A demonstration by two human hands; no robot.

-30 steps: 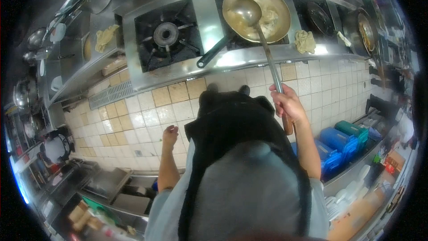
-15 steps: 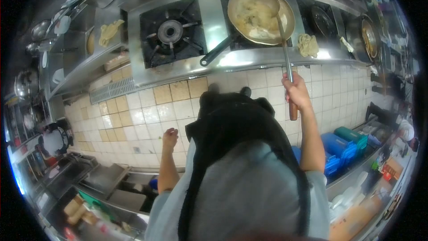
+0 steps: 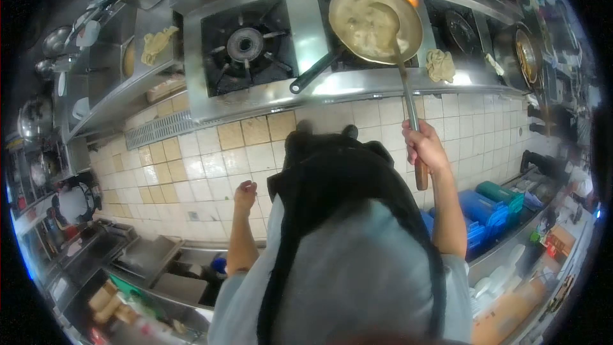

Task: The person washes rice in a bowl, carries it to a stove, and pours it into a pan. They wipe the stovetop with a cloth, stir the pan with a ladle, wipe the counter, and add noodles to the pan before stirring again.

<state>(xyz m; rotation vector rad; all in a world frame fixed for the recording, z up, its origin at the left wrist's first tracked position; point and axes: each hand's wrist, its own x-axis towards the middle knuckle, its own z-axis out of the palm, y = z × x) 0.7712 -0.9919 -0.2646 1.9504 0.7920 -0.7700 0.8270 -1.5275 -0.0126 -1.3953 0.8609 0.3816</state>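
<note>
With the right hand (image 3: 425, 147) closed around the handle of the ladle (image 3: 407, 88) and the left hand (image 3: 245, 195) half open, seemingly empty, good stirring probably calls for low, even sweeps through the pan (image 3: 414, 24) on the stove (image 3: 307, 22), without shoving its rim.

Along the front edge of the long stainless-steel stove (image 3: 357, 82), a hand could pass at the left, over the low round black-grated burner (image 3: 245, 45). Toward the right, the slanting black handle (image 3: 316, 71) of the round tan-lined pan (image 3: 412, 21) bars the way, then the long steel brown-gripped ladle (image 3: 407, 92) crossing the edge, then a crumpled beige cloth (image 3: 440, 66).
</note>
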